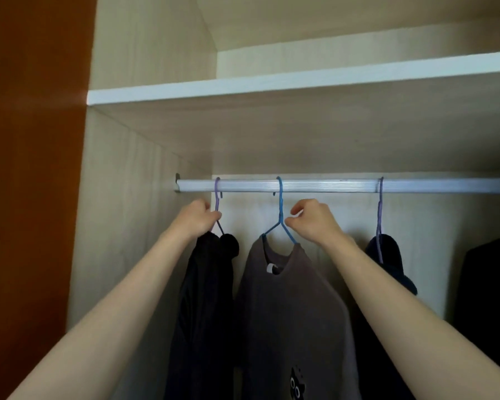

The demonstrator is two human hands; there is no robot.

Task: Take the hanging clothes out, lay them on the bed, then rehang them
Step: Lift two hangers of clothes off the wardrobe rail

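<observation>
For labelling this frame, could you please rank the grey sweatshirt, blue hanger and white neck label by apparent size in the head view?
Largest: grey sweatshirt.
Then: blue hanger.
Smallest: white neck label.

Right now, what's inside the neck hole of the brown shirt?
The blue hanger goes into the brown shirt, and a white tag shows. The hanger's shoulders are hidden under cloth.

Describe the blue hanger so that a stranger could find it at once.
Follow the pale rail under the shelf. The blue hanger hooks there between two purple hangers, at the right hand. Only it carries a grey-brown top.
</observation>
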